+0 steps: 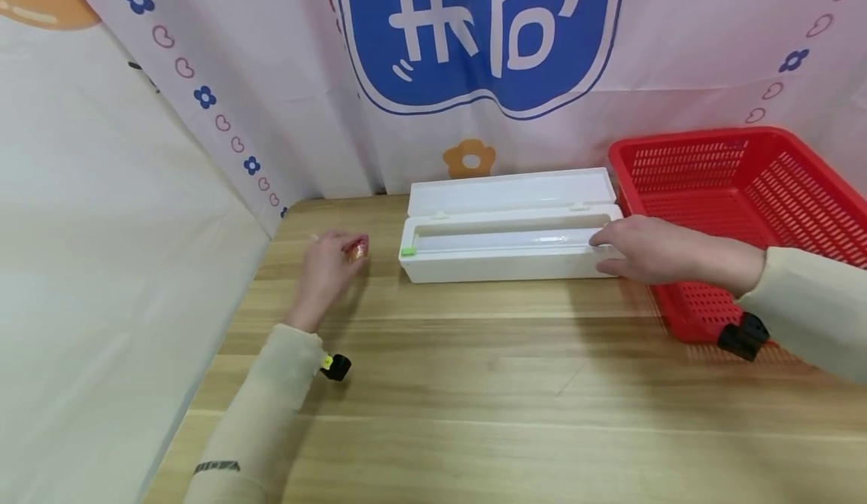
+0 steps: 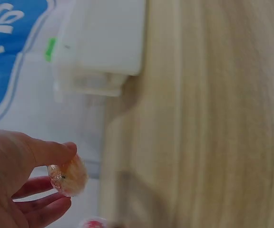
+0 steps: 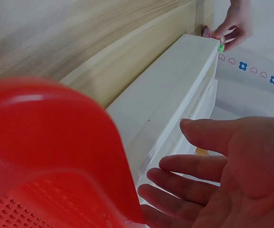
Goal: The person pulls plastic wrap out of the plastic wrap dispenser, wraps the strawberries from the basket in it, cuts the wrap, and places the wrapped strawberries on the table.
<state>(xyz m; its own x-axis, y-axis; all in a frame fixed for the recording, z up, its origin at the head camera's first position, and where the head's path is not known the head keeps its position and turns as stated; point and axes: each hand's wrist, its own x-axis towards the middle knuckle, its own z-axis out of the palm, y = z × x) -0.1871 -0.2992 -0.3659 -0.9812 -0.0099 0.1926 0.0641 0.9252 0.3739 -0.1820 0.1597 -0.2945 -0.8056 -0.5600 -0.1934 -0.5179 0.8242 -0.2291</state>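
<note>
My left hand (image 1: 327,267) pinches a small rounded yellow-orange piece wrapped in clear film (image 2: 70,176) between thumb and fingers, left of a long white box. Its exact kind cannot be told. Close to that hand, a red thing (image 2: 94,223) shows at the lower edge of the left wrist view, mostly cut off. The white cling film dispenser (image 1: 508,267) has its lid raised at the back, a pale roll (image 1: 501,239) inside and a green clip (image 1: 408,251) at its left end. My right hand (image 1: 653,250) is at the dispenser's right end, its fingers extended and holding nothing.
A red perforated basket (image 1: 691,211) stands right of the dispenser, under my right forearm. Behind hangs a white printed curtain (image 1: 305,98), and white sheeting (image 1: 122,263) borders the left side. The wooden tabletop (image 1: 474,384) stretches towards me.
</note>
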